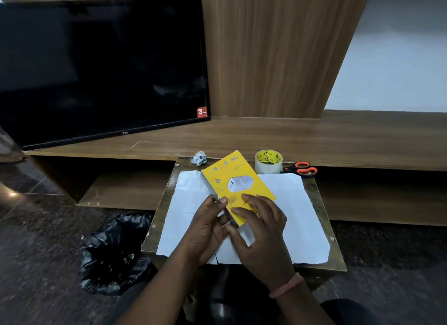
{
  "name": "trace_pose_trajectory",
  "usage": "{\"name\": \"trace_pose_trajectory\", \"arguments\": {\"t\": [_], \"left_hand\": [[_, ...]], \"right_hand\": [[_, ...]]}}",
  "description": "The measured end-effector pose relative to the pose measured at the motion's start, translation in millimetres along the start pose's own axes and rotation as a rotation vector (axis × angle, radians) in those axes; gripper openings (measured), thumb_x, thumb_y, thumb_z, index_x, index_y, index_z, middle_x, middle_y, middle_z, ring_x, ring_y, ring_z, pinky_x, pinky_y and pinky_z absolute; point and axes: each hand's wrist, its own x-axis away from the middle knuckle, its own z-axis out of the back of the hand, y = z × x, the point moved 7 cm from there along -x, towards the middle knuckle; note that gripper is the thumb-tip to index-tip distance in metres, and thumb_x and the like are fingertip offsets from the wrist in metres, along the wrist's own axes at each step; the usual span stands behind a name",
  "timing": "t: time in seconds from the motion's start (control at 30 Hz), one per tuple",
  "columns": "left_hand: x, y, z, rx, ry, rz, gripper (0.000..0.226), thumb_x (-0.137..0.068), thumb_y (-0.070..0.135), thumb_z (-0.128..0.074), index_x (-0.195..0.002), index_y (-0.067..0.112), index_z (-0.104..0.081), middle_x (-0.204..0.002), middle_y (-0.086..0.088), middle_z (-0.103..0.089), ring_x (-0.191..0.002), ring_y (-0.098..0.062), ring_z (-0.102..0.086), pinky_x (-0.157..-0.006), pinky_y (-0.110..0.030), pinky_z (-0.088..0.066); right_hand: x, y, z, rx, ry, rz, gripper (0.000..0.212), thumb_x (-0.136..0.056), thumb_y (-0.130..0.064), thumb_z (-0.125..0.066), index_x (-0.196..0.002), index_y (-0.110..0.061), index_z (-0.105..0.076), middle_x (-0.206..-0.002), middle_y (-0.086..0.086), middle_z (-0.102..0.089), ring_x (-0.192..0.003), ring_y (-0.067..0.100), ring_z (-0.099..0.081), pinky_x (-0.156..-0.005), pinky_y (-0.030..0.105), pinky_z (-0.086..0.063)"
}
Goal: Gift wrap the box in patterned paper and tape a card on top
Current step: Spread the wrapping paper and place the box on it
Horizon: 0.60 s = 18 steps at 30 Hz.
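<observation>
- Both of these hands are on the job: my right hand (260, 224), with a thin pink band at the wrist, lies flat with fingers spread on the near end of the yellow cardboard box printed with a white charger (235, 184); my left hand (209, 228) pinches the near left corner, thumb on the top face and fingers curled under the grey side wall.
- That box sits tilted, near end lifted off the sheet, its long axis skewed to the table edge. It looks light and stiff, so I judge it will turn easily, though the glossy face may slide under a flat palm; the edges and corners are the surer hold.
- Under it lies the wrapping paper, a large white-backed sheet (295, 211) spread across the small dark wooden table (332, 249). Thin and floppy, it should crease sharply but could tear at the ragged near edge. No pattern shows from here.
- Further out stand a roll of clear tape with a yellow printed core (268, 162), orange-handled scissors (302, 168) just beside it, and a crumpled scrap of paper (199, 158).
- No card is visible.
</observation>
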Motion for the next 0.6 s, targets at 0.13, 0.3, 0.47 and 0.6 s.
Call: {"name": "trace_pose_trajectory", "arguments": {"t": [0.13,0.3,0.47,0.6], "left_hand": [[1.9,-1.1,-5.4,-0.042,0.01,0.0,0.05,-0.099,0.023,-0.064,-0.146,0.01,-0.051,-0.144,-0.016,-0.06,-0.124,-0.034,-0.061,-0.112,-0.059,-0.04],[3.2,-0.9,-11.2,-0.036,-0.022,-0.004,0.039,-0.103,0.014,-0.054,-0.142,0.013,-0.058,-0.137,-0.014,-0.065,-0.116,-0.031,-0.065,-0.094,-0.044,-0.058],[3.4,-1.9,-9.2,-0.038,-0.037,0.004,0.043,-0.099,0.022,-0.061,-0.142,0.019,-0.059,-0.14,-0.013,-0.063,-0.117,-0.029,-0.065,-0.099,-0.049,-0.053],[1.6,2.0,-3.7,-0.014,-0.02,-0.009,0.05,-0.099,0.029,-0.057,-0.147,0.016,-0.054,-0.149,-0.009,-0.056,-0.133,-0.033,-0.058,-0.114,-0.059,-0.04]], "right_hand": [[-0.3,12.9,5.7,-0.02,0.02,-0.099,0.042,-0.086,-0.048,-0.07,-0.12,-0.024,-0.065,-0.142,-0.003,-0.053,-0.136,0.022,-0.043,-0.111,0.041,-0.032],[2.8,21.6,-4.1,0.027,-0.053,-0.175,0.074,-0.079,-0.056,-0.074,-0.141,-0.03,-0.042,-0.15,0.0,-0.043,-0.141,0.021,-0.036,-0.113,0.039,-0.027],[4.4,17.4,-5.0,0.051,-0.026,-0.145,0.07,-0.084,-0.042,-0.075,-0.144,-0.024,-0.042,-0.151,0.003,-0.044,-0.14,0.025,-0.042,-0.11,0.047,-0.037],[0.4,27.4,5.6,-0.063,0.041,-0.2,0.073,-0.084,-0.023,-0.078,-0.147,-0.02,-0.042,-0.147,0.004,-0.053,-0.135,0.019,-0.048,-0.108,0.041,-0.047]]}}
